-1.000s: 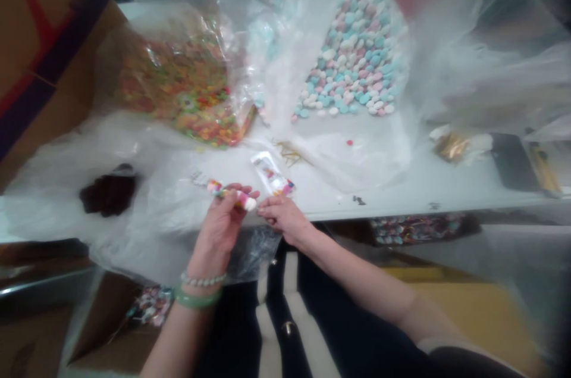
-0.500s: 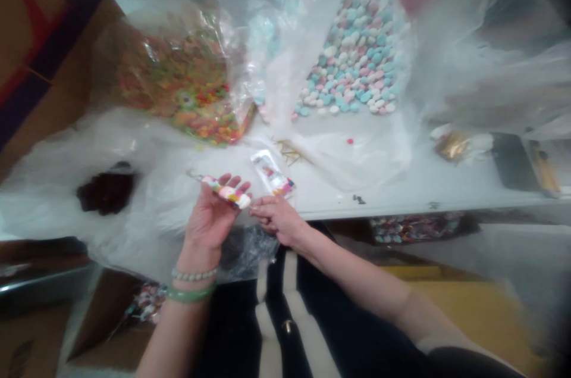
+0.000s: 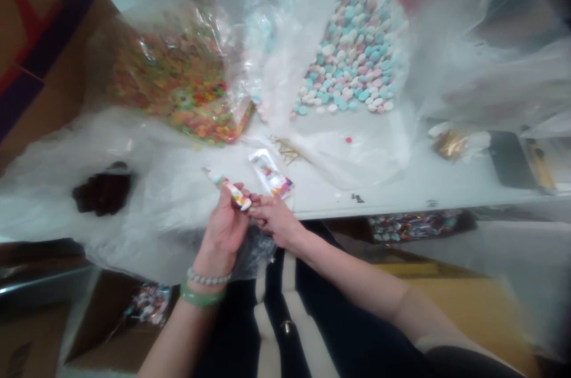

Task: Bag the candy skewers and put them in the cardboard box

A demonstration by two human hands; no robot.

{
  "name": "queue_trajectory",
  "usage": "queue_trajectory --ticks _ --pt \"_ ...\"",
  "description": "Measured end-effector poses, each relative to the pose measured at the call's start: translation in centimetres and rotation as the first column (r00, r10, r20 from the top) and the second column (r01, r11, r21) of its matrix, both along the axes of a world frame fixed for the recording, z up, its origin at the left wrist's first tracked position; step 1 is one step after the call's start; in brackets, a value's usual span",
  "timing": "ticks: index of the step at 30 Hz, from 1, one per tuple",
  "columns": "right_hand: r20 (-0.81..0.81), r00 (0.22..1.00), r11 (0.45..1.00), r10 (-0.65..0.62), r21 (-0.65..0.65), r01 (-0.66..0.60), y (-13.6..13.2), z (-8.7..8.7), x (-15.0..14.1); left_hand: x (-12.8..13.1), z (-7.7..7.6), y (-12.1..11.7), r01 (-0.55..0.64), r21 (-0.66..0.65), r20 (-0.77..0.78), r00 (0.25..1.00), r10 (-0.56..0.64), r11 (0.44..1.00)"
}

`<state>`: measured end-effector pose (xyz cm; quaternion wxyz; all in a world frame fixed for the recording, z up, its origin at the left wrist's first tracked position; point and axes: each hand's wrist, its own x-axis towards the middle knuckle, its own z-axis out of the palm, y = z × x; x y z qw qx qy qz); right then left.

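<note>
My left hand (image 3: 228,224) is closed round a narrow bag of sweets (image 3: 234,193), which shows pink, white, yellow and pale green pieces. The bag lies tilted, its thin tip pointing up and to the left, its wider end toward my right hand (image 3: 277,220). With fingers pinched together, my right hand is at that wider end and appears to grip it; the fingertips are partly hidden. Just beyond my hands lies a flat printed packet (image 3: 270,172). Thin gold ties (image 3: 288,149) are scattered behind the packet.
A large clear bag of orange and green gummies (image 3: 178,86) and an open bag of pastel candies (image 3: 352,62) stand at the back. Dark sweets (image 3: 103,190) lie left on plastic sheeting. A dark flat object (image 3: 513,158) is right. Boxes of wrapped sweets (image 3: 149,303) sit below the table.
My left hand has moved right toward my right hand, and its fingers have curled in round the bag of sweets. The right hand has hardly moved.
</note>
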<state>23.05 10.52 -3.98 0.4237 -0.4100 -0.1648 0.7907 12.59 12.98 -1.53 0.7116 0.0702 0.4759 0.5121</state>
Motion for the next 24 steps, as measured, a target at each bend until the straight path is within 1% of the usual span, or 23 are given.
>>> queue_trajectory --ticks 2,3,5,7,11,14,17,19,21,23,24 --pt "0.173 0.983 0.995 -0.057 0.090 0.042 0.0 0.1 0.0 0.1 -0.2 -0.2 0.013 -0.035 0.007 1.000 -0.012 0.999" --pt "0.267 0.960 0.987 -0.086 0.156 0.046 0.0 0.1 0.0 0.1 -0.2 -0.3 0.022 -0.048 0.011 1.000 -0.021 0.999" --pt "0.426 0.894 0.961 -0.134 0.275 0.013 0.1 0.2 0.1 -0.1 -0.3 -0.3 0.050 -0.059 0.015 0.999 -0.049 0.997" --pt "0.519 0.843 0.945 -0.143 0.325 -0.039 0.1 0.2 0.3 -0.4 -0.4 -0.2 0.056 -0.036 0.002 0.998 -0.056 0.998" --pt "0.578 0.810 0.939 -0.101 0.324 -0.115 0.0 -0.1 0.2 -0.8 -0.9 -0.2 0.009 0.070 -0.065 0.998 -0.005 0.997" --pt "0.607 0.785 0.931 -0.128 0.347 -0.116 -0.1 -0.3 -0.1 -0.2 -1.4 -0.6 0.000 0.083 -0.087 0.996 0.007 0.997" --pt "0.627 0.763 0.927 -0.157 0.360 -0.104 0.1 -0.1 -0.2 0.8 -1.8 -1.3 -0.027 0.099 -0.052 0.998 0.032 0.995" --pt "0.639 0.749 0.920 -0.177 0.377 -0.104 0.2 0.0 -0.1 1.3 -1.8 -1.6 0.013 0.100 -0.044 0.999 -0.008 0.995" --pt "0.665 0.720 0.909 -0.197 0.400 -0.121 0.3 0.1 0.2 1.2 -1.7 -1.6 0.096 0.065 -0.029 0.995 -0.094 0.993" --pt "0.702 0.681 0.899 -0.206 0.411 -0.151 0.2 0.1 0.6 0.6 -1.5 -1.1 0.152 0.006 0.026 0.988 -0.152 0.988" --pt "0.712 0.672 0.896 -0.204 0.413 -0.166 0.2 0.0 0.8 0.0 -1.3 -0.7 0.150 -0.021 0.056 0.987 -0.149 0.988"
